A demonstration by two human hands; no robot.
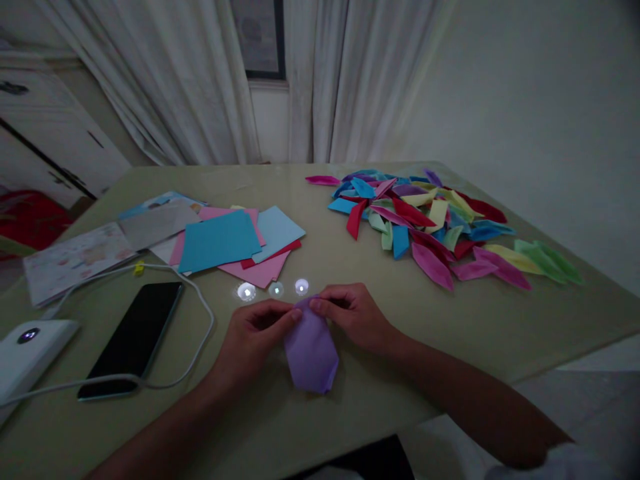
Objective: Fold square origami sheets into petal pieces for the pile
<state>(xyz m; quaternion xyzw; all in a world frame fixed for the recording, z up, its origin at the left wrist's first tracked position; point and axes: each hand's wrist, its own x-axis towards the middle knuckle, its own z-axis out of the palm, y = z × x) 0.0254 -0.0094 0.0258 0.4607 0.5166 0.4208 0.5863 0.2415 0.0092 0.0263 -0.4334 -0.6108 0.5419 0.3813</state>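
Observation:
A purple sheet of paper [311, 350], partly folded with its upper end narrowed, is held over the near middle of the table. My left hand [257, 331] pinches its top edge from the left, thumb on the front face. From the right, my right hand [354, 315] pinches the same top edge, its thumb close to the left one. The fingers behind the paper are mostly hidden. The paper's lower end hangs free, with a small fold at its bottom right corner.
Folded colored paper pieces [410, 213] form a heap at the back right. Flat colored sheets [220, 240] lie at the back left, near a patterned booklet [77, 260]. A black phone [135, 337], a white power bank [37, 350] and a white cable [207, 327] occupy the left side.

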